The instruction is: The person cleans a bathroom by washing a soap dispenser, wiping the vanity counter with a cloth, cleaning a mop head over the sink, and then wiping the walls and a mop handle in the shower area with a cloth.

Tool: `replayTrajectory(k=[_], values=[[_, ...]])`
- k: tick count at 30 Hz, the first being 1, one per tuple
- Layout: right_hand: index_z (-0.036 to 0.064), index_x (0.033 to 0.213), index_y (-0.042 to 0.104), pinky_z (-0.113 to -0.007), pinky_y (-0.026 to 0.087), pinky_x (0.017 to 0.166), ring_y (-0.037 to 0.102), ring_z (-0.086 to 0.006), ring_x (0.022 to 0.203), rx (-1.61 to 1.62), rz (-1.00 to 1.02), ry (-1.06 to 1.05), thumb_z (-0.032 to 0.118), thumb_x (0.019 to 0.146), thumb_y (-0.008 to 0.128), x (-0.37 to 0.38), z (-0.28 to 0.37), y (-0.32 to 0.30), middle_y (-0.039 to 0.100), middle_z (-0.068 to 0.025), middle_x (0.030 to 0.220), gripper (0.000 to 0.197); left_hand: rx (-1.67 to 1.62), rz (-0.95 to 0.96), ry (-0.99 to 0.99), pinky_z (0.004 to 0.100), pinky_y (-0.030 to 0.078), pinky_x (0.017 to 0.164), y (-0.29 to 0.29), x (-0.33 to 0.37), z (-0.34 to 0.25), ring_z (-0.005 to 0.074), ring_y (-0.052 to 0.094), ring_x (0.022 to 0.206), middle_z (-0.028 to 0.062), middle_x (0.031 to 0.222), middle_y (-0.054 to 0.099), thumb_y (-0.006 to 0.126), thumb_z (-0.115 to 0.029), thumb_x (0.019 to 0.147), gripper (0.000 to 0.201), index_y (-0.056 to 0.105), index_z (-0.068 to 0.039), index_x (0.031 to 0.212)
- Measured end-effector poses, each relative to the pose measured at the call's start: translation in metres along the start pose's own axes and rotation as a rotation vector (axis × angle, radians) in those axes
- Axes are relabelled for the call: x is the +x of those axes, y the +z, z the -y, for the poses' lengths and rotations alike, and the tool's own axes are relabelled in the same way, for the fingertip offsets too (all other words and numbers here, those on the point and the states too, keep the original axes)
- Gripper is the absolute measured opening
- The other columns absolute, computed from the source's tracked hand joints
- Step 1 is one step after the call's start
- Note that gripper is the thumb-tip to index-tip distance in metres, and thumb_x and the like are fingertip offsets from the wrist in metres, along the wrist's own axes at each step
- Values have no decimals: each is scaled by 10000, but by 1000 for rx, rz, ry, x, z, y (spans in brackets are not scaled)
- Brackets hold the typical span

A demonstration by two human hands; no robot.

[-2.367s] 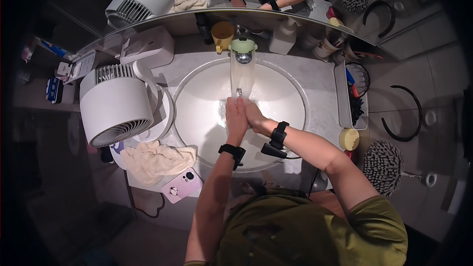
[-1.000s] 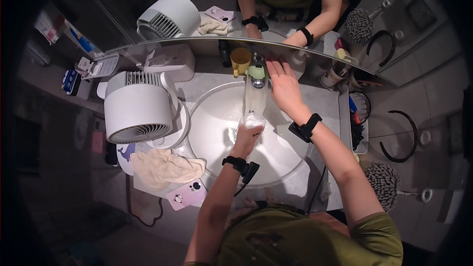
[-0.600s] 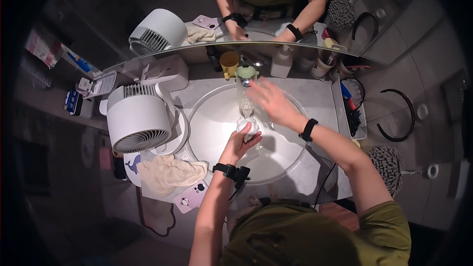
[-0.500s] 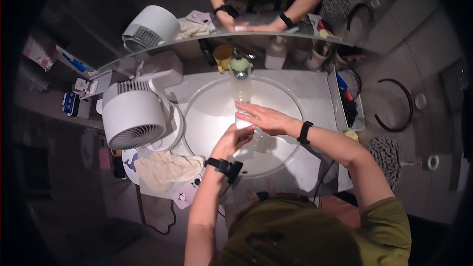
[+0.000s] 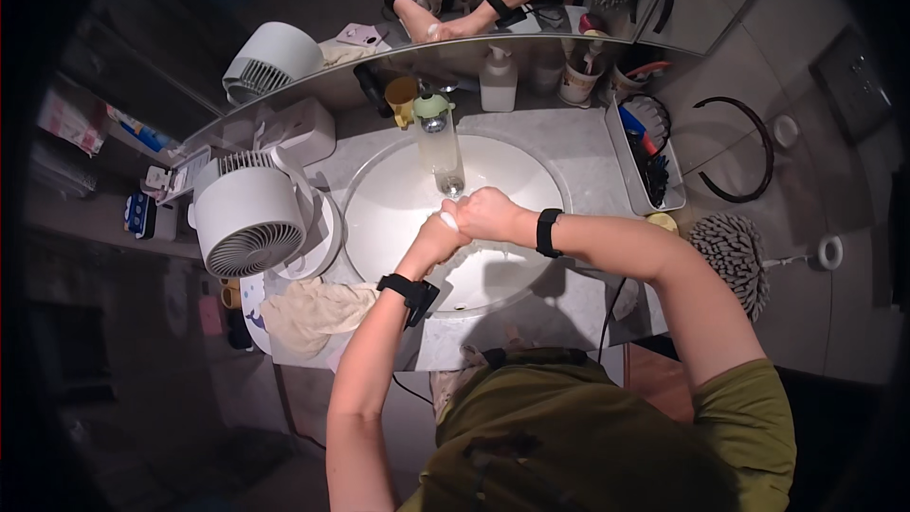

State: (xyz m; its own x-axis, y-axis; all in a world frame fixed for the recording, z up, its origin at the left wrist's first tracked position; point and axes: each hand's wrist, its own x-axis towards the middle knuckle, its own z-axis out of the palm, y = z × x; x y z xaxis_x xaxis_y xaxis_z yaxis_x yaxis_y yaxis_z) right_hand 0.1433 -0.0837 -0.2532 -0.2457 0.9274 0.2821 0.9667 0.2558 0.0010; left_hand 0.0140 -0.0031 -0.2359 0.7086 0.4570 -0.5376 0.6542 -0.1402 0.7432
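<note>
Both hands are together over the white sink (image 5: 374, 237), just in front of the faucet (image 5: 436, 147) with its green-topped fitting. My left hand (image 5: 436, 242) is closed, its fingers pressed against the other hand. A small white thing (image 5: 448, 220), perhaps soap or a folded cloth, shows between them; its kind is not clear. My right hand (image 5: 493, 215) is curled into a fist around the same spot, hiding most of it. Some water seems to drip below the hands. Each wrist wears a black band.
Left of the sink stand a white fan (image 5: 248, 218) and a crumpled beige cloth (image 5: 318, 316). Behind it are a yellow cup (image 5: 401, 98) and a white pump bottle (image 5: 498, 83). A white tray (image 5: 671, 194) of small items sits on the right, near a grey fluffy duster (image 5: 728, 256).
My right hand has gone from flat with fingers stretched to a closed fist. Both hands now clasp together around the white thing. The view has shifted slightly.
</note>
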Motion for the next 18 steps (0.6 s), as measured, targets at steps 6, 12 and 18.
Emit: replayTrajectory(k=[6,12,18], values=[[14,831,608,-364,528,543,678,-248,660,103,153,57,134,746,607,-12,18,22,656,-121,712,147,561,-463,303,450,537,681,43,-1,47,406,649,780,229,775,655,674,-174,761,286,528,4,930],[4,1051,490,-405,527,723,635,-362,894,527,104,287,22,729,600,-11,2,1,625,-182,1021,341,657,-597,208,414,539,628,38,-17,11,369,665,733,207,743,662,700,-203,756,215,602,-34,847],[137,1448,310,-390,491,871,496,-311,1106,363,-227,-253,39,804,547,-25,-2,-21,466,-131,1256,693,-447,243,-120,198,362,474,-3,-21,15,66,439,511,-48,616,473,634,-161,876,131,563,-113,777]])
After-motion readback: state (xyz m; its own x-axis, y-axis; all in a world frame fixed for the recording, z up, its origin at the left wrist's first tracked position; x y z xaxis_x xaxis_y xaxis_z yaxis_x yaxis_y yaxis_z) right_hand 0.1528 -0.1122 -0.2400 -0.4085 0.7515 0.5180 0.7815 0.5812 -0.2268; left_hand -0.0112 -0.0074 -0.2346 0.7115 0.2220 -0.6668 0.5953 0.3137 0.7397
